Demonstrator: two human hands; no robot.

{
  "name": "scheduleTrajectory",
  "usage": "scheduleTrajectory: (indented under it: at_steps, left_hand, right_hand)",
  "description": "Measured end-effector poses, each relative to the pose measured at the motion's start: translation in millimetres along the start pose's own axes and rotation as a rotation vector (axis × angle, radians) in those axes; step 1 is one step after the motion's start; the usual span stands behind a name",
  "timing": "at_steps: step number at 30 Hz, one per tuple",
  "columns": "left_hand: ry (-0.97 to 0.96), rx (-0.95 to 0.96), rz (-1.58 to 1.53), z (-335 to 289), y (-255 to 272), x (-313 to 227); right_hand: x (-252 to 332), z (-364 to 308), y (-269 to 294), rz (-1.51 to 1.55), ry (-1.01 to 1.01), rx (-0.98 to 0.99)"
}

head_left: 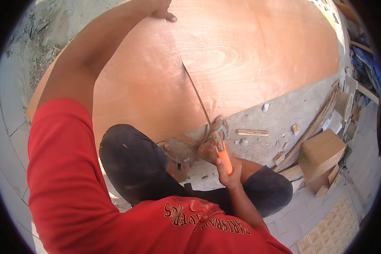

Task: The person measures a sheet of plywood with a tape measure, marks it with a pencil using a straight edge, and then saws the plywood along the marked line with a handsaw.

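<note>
A large reddish-brown plywood sheet (139, 84) lies low in front of me, over the concrete ground. My right hand (231, 173) is closed around the orange handle of a handsaw (225, 159). The narrow blade points away from me, set into a cut that runs in from the sheet's near edge. A thin line continues on the wood beyond the blade's tip. At the far side, my left hand (161, 12) rests on the sheet with the thumb stretched out. Its other fingers are partly cut off by the picture's upper rim.
My sandalled foot (219, 125) is right beside the blade at the sheet's near edge. A short wood strip (252, 132) and several stones lie on the concrete. To the right stand a cardboard box (321, 153) and a long wooden plank (313, 129) among scraps.
</note>
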State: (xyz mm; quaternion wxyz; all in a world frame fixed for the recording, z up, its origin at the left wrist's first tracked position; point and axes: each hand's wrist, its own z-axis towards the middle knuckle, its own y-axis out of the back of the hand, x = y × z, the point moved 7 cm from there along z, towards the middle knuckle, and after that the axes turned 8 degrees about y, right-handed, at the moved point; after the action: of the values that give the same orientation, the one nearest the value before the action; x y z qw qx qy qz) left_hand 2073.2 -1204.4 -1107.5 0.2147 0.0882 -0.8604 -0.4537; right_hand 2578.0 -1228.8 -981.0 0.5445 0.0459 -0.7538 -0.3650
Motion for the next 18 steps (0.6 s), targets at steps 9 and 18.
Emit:
scheduleTrajectory:
  at_steps: [9, 18]
  left_hand:
    - [-0.012, -0.043, -0.051, 15, -4, -27]
    - [0.064, 0.008, -0.169, -2, -16, -27]
  right_hand:
    - [-36, 51, -30, 0.121, -0.095, 0.012]
    - [-23, 9, -25, -0.017, -0.059, 0.06]
